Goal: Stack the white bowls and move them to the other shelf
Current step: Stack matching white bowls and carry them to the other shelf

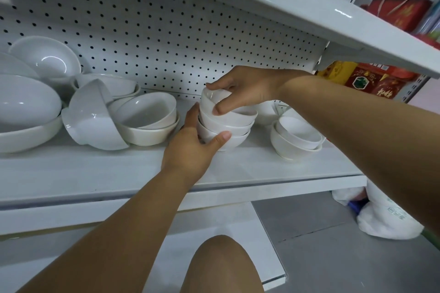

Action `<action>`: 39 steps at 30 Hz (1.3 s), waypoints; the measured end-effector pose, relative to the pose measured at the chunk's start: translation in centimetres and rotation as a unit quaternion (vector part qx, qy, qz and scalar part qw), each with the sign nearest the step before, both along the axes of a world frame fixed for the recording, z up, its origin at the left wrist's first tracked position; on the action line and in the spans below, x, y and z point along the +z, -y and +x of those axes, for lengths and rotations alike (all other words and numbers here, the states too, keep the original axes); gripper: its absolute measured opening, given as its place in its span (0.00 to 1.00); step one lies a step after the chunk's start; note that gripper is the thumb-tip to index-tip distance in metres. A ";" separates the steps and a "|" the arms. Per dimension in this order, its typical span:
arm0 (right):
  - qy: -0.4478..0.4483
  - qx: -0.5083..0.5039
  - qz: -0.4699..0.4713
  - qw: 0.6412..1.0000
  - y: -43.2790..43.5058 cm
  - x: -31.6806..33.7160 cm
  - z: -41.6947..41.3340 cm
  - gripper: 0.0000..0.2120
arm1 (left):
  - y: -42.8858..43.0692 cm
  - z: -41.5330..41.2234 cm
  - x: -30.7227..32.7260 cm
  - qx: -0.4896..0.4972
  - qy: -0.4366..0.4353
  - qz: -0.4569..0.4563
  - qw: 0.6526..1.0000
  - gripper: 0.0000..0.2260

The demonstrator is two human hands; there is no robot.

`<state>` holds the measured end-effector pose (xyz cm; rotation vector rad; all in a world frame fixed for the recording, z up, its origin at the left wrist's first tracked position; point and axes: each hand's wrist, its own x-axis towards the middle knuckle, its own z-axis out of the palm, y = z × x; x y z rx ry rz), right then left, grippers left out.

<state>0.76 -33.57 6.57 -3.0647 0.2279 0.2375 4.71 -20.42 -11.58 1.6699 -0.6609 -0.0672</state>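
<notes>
A stack of small white bowls [234, 123] stands on the white middle shelf [95, 173], near its centre. My left hand [192, 145] grips the lowest bowl of the stack from the left, thumb across its front. My right hand [242, 88] comes from above and holds the tilted top bowl [212, 97], thumb on its front rim and fingers over its back. To the right stands another pair of nested small bowls [295, 138]. More small bowls behind my right arm are partly hidden.
Larger white bowls and plates [147, 119] crowd the left of the shelf, one bowl [92, 116] lying on its side. A shelf board [309, 14] hangs close overhead. Red packages [371, 81] fill the neighbouring rack. A white bag [381, 216] lies on the floor.
</notes>
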 end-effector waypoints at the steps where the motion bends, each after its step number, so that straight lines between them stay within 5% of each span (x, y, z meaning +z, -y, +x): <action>1: -0.003 0.001 0.000 1.000 -0.1 0.0 -0.1 0.36 | 0.0 0.0 0.0 -0.001 -0.001 0.001 1.000 0.41; 9: 0.001 -0.007 0.004 1.000 -0.3 0.1 -0.5 0.36 | 0.1 0.0 0.0 -0.009 -0.003 -0.001 1.000 0.43; 13: 0.088 -0.030 0.144 0.985 1.0 -2.0 -2.5 0.37 | -0.1 -0.2 0.0 -0.013 0.004 0.005 1.000 0.41; 18: 0.408 -0.127 0.408 0.807 1.1 -8.0 -5.4 0.25 | 0.1 -0.1 0.1 -0.004 0.020 0.000 1.000 0.34; 22: 0.447 -0.186 0.528 0.698 -0.1 -11.9 -6.4 0.33 | -0.1 -0.6 0.9 -0.003 0.005 -0.042 0.999 0.28; 30: 0.440 -0.240 0.630 0.592 -0.9 -15.3 -4.1 0.33 | -1.0 -1.9 1.8 0.003 -0.018 -0.109 0.994 0.10; 34: 0.428 -0.205 0.703 0.529 -1.0 -15.5 -4.2 0.24 | -1.0 -2.4 1.3 0.053 0.026 -0.093 0.994 0.09; 36: 0.422 -0.178 0.715 0.528 -0.9 -15.7 -4.7 0.25 | -0.8 -2.3 1.2 0.066 0.035 -0.074 0.994 0.12; 39: 0.424 -0.149 0.682 0.577 -0.8 -16.1 -5.5 0.27 | -0.5 -1.9 1.4 0.029 0.015 -0.069 0.997 0.23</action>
